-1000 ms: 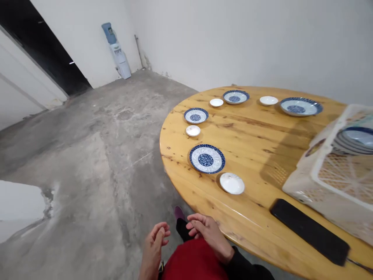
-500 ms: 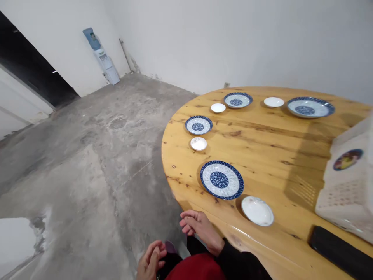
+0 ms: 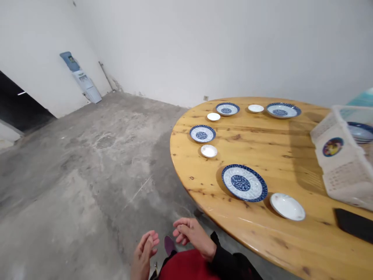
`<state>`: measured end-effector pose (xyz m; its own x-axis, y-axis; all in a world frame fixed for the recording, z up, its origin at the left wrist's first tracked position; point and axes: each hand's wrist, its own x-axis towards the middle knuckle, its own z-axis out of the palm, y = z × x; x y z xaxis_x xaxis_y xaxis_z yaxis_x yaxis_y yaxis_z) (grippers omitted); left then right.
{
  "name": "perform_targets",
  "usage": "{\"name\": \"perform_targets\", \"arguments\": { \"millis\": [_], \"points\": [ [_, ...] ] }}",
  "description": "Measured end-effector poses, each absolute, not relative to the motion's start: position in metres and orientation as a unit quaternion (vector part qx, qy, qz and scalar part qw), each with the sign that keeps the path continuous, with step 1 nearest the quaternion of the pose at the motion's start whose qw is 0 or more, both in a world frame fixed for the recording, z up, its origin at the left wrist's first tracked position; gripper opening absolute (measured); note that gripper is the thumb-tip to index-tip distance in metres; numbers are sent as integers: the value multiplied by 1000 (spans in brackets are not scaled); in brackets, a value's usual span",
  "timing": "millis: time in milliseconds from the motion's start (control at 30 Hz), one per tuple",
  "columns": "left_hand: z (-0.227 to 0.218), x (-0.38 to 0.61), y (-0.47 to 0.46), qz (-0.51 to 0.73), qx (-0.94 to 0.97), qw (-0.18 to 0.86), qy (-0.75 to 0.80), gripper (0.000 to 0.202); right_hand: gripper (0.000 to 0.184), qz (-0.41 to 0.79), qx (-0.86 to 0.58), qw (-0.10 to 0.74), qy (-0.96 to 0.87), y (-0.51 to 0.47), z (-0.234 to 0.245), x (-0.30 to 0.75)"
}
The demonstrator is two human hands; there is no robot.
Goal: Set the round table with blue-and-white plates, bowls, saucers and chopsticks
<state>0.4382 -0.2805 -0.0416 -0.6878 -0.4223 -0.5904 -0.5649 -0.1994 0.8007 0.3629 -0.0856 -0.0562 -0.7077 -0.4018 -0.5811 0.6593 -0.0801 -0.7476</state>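
My left hand (image 3: 145,252) hovers over the floor in front of my body, its fingers loosely bent and nothing in it. To its right, my right hand (image 3: 194,236) hangs just off the table edge, also holding nothing, with the fingers relaxed. Nearest to it on the round wooden table (image 3: 247,229) lies a blue-rimmed plate (image 3: 244,182). Beside that plate rests a small white dish (image 3: 287,206). Farther along the rim are another blue-rimmed plate (image 3: 202,133) with a white dish (image 3: 209,151) just in front of it.
At the far side stand a blue-patterned plate (image 3: 227,109), a larger one (image 3: 283,110) and white dishes (image 3: 213,116). A white plastic basket (image 3: 344,163) holds a blue-rimmed dish at the right, near a flat black object (image 3: 354,224). A water dispenser (image 3: 86,83) stands by the wall.
My view has shifted, so the table's near plates appear farther right and more of the basket shows. My hands stay empty, a little closer together and now clear of the table edge.
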Motion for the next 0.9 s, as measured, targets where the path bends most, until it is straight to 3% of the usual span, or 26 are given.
{"name": "perform_targets", "arguments": {
  "millis": [167, 333, 533, 900],
  "points": [
    [-36, 414, -340, 660, -380, 60, 646, 70, 41, -723, 82, 370, 578, -142, -56, 357],
    [-28, 372, -344, 677, -319, 117, 652, 73, 39, -721, 118, 342, 591, -163, -58, 338],
    [-52, 311, -351, 669, -255, 190, 671, 74, 37, -716, 133, 334, 598, -187, -65, 283],
    [-67, 157, -447, 652, -342, 113, 667, 79, 26, -755, 102, 307, 570, -242, -58, 91]
  ]
}}
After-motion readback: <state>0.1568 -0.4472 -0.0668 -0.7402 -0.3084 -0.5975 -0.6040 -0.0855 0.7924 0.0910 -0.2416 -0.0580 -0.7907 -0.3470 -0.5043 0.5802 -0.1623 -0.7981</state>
